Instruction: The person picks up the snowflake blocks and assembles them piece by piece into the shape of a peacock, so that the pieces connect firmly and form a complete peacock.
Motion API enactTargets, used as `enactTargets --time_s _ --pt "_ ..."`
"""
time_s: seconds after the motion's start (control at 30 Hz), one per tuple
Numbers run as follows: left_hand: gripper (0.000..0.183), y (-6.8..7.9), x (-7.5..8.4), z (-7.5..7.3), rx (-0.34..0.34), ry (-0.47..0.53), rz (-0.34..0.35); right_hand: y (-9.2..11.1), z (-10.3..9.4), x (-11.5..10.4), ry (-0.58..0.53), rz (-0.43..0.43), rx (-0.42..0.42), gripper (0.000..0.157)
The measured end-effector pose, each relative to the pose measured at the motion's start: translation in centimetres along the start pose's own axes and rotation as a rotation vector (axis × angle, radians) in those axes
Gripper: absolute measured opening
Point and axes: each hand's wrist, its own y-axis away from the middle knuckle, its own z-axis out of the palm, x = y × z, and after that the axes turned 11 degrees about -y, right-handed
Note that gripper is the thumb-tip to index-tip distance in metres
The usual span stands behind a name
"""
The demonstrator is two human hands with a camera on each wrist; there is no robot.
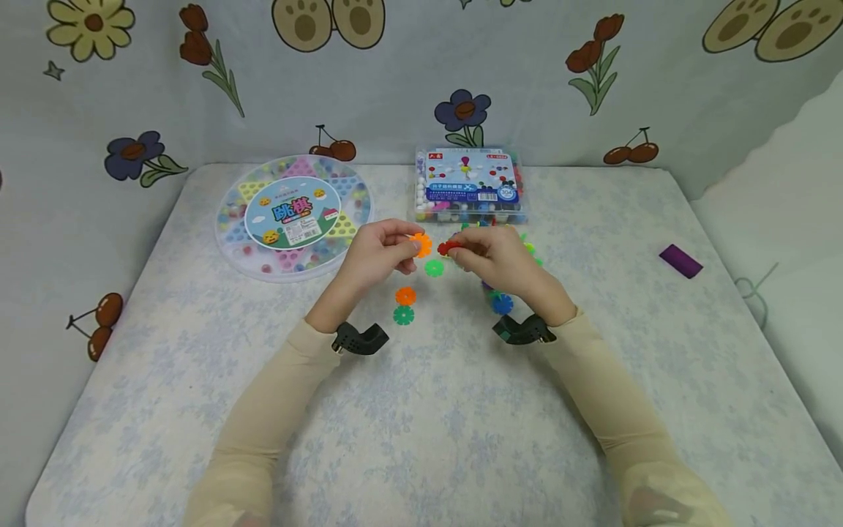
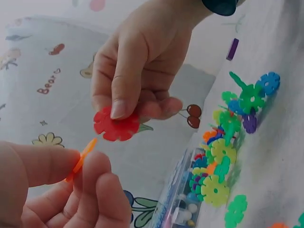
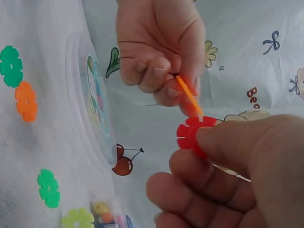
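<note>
An orange notched disc [image 1: 422, 245], a flower-shaped plastic piece, is pinched between thumb and finger of my left hand [image 1: 380, 252]. My right hand [image 1: 506, 262] pinches a red notched disc [image 2: 117, 124] the same way. Both discs are held up above the table, close together, the orange one edge-on to the red one in the right wrist view; whether they touch I cannot tell. On the table beneath lie a light green disc [image 1: 434, 268], another orange disc [image 1: 405, 296] and a darker green disc [image 1: 404, 315]. A pile of mixed discs [image 2: 223, 152] sits partly hidden behind my right hand.
A round clear game box [image 1: 227, 252] with coloured marbles stands at the back left. Behind the hands is a rectangular clear case [image 1: 470, 183] of small beads. A purple block [image 1: 681, 261] lies at the right. Patterned cloth [image 1: 395, 95] hangs along the table's back edge.
</note>
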Motion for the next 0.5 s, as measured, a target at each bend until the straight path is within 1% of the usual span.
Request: enactTargets --time_s 0.13,0.33,0.4,0.5 --pt "0.025 0.5 0.5 0.2 -0.002 0.045 0.018 0.1 0.2 -0.3 -0.018 -0.034 0.024 0.015" --pt "0.023 0.8 0.8 0.7 -0.007 0.049 0.022 0.2 0.4 -0.3 -0.004 -0.103 0.051 0.013" --pt "0.022 0.8 0.9 0.9 -0.002 0.056 0.025 0.2 0.5 -0.3 0.016 -0.138 0.062 0.012" --pt "0.020 0.9 0.9 1.2 0.012 0.052 0.032 0.3 0.7 -0.3 0.086 -0.211 0.079 0.012"
